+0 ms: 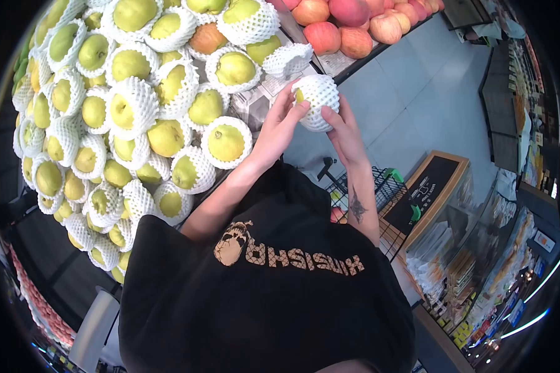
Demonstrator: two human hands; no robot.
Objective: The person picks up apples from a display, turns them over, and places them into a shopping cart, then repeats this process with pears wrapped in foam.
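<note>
White foam netting wrapped the pear (317,101) that both hands gripped between them, just off the near edge of the fruit display (255,105); the left hand (282,124) clasped it from one side, its fingertips (302,107) pressed onto the net where a patch of green skin showed; the right hand (344,129) clasped the opposite side, its fingers curled against the mesh; the two hands were closed on the same fruit, held up in the air rather than resting on anything.

Beside the left hand, the display carried a sloping heap of green pears (130,118), most of them sleeved in the same white netting, the closest (226,142) lying just beside the left wrist; an empty foam net (289,59) lay at the display's near edge, close above the held pear; one orange fruit (206,37) sat among the green ones near the far edge.

Red apples (348,25) were piled in the next section, past a dark dividing rim; below the forearms, a black wire basket (370,193) with green handles stood over the grey tiled floor (417,99); the person wore a black shirt (267,298) with a printed skull and lettering; store shelves (479,273) with packaged goods ran along the right side.
</note>
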